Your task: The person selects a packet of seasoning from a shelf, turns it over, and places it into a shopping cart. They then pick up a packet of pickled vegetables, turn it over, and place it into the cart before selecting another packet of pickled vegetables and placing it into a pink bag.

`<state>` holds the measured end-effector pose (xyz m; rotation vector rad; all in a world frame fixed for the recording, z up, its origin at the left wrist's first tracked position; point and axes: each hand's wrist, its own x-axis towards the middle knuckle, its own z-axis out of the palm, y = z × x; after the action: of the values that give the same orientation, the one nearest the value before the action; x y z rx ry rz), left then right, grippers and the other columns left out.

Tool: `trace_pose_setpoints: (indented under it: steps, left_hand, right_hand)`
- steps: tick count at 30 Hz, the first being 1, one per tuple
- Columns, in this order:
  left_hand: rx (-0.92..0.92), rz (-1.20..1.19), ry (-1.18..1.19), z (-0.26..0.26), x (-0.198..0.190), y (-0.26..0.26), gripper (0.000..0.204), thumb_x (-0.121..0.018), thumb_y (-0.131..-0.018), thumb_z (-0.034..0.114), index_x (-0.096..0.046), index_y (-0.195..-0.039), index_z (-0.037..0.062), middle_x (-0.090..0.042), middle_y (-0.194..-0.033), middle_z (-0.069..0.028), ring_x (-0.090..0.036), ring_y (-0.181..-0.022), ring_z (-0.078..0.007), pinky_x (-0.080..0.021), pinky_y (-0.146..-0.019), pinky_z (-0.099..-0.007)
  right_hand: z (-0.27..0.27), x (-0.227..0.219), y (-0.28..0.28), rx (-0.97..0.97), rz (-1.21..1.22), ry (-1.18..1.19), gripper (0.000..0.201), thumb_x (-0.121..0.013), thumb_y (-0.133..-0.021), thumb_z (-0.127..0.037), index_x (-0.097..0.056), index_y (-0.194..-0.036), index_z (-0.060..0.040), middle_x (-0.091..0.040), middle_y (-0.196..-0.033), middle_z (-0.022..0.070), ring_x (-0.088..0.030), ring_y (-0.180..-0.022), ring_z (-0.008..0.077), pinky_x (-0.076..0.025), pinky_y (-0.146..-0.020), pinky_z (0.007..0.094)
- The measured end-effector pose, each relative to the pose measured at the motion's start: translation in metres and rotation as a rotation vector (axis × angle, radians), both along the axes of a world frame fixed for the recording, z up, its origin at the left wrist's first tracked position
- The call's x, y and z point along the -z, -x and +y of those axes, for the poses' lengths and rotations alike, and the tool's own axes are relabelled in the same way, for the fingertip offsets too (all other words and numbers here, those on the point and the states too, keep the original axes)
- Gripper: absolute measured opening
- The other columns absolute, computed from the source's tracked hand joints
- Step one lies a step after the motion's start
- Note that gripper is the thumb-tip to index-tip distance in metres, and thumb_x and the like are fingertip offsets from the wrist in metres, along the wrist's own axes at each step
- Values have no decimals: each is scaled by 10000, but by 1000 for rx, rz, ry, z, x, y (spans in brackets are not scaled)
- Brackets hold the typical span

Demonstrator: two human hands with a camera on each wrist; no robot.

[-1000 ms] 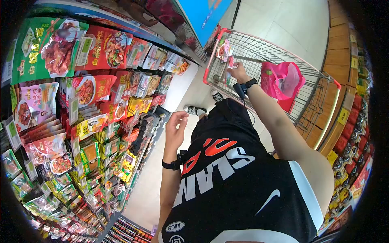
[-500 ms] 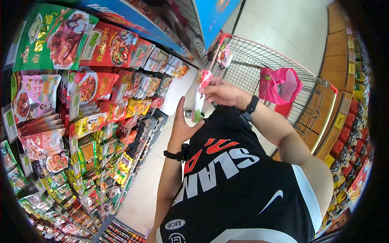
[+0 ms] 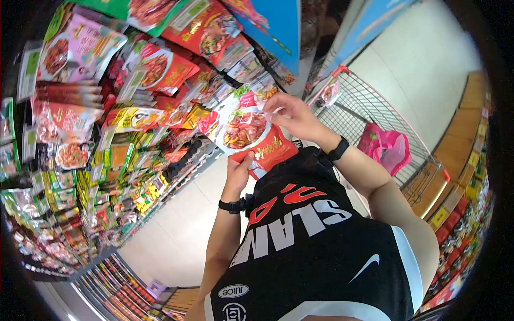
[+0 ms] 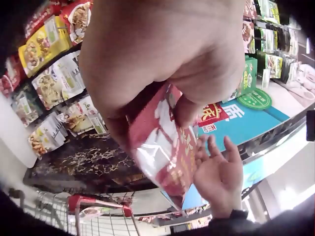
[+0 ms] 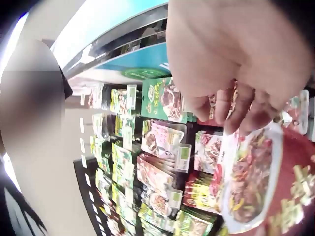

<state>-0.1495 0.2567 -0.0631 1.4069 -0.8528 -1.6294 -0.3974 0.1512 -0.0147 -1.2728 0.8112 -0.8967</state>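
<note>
Just between both hands [image 3: 239, 172] [image 3: 293, 116] — red packet [image 3: 249, 134].

head cam's up top, facing fwd/down over the jersey [image 3: 300, 230], furthest back. L wrist cam's v close on the L grip [image 4: 162, 54], cart [image 4: 74, 204] beyond. R wrist cam: same w/ R grip [image 5: 241, 64], facing shelf packs [image 5: 164, 138]. all 3 share the red pkt [image 3: 274, 148] tbh
</note>
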Motion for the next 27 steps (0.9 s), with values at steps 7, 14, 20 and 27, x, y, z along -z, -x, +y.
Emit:
trace_pose_setpoints:
  steps: [7,14,20,27]
  left_hand:
    - [-277,343,-39,-7,-15,-1,395,-643,-967,49,-531,-1343,14,-627,-1291,-82,-613,-1139,-146,-507,-973,-327]
    - [-92,69,161,-37,-27,-29,449,-727,-889,6,-567,-1309,9,-657,-1234,-55,-618,-1079,-107,-518,-910,-289]
    - [57,-149,250,-81,-37,-64,471,-816,-820,87,-611,-1236,1,-689,-1132,-39,-629,-994,-102,-534,-833,-285]
    - [27,-270,366,-112,-50,-98,468,-846,-782,144,-657,-1197,33,-706,-999,7,-593,-754,-63,-498,-658,-259]
  right_hand:
    - [18,24,-25,-221,26,-229,612,-727,-935,-234,-420,-1393,31,-602,-1263,127,-579,-1161,157,-502,-968,340]
    - [-3,22,-56,-264,0,-62,498,-659,-968,-91,-441,-1401,25,-622,-1274,90,-581,-1128,126,-499,-972,326]
    - [-29,0,-87,-140,92,53,437,-660,-972,-90,-494,-1360,24,-645,-1226,89,-590,-1102,135,-498,-964,329]
    - [-66,13,-125,-142,99,-47,446,-642,-973,-66,-479,-1380,18,-655,-1208,92,-609,-1071,125,-520,-920,322]
